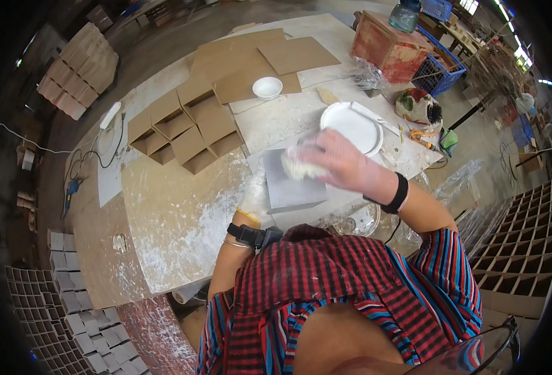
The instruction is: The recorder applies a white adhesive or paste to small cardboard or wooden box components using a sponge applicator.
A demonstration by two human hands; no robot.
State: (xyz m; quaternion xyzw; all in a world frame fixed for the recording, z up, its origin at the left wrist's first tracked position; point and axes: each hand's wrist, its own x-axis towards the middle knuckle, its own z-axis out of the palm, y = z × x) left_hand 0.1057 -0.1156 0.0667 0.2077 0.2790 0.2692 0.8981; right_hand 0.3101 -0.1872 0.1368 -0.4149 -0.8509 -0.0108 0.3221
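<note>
A grey box [296, 187] with a flat top sits on the table right in front of me. My left hand [254, 192], in a white glove with a yellow cuff, grips the box along its left side; its fingertips are hard to make out. Bare and slightly blurred, my right hand [338, 159] is closed around a pale sponge-like pad [302, 164] at the box's upper right. Just beyond that hand lies a round white tray [358, 135] of white stuff, with a flat white strip [371, 117] across its rim.
Brown cardboard boxes [196, 139] stand at the left, near cardboard sheets [244, 65] and a white bowl [267, 88]. Orange-handled pliers [425, 135] lie at the right. A red crate [388, 47] stands beyond. Divider grids [520, 244] flank the table at lower right.
</note>
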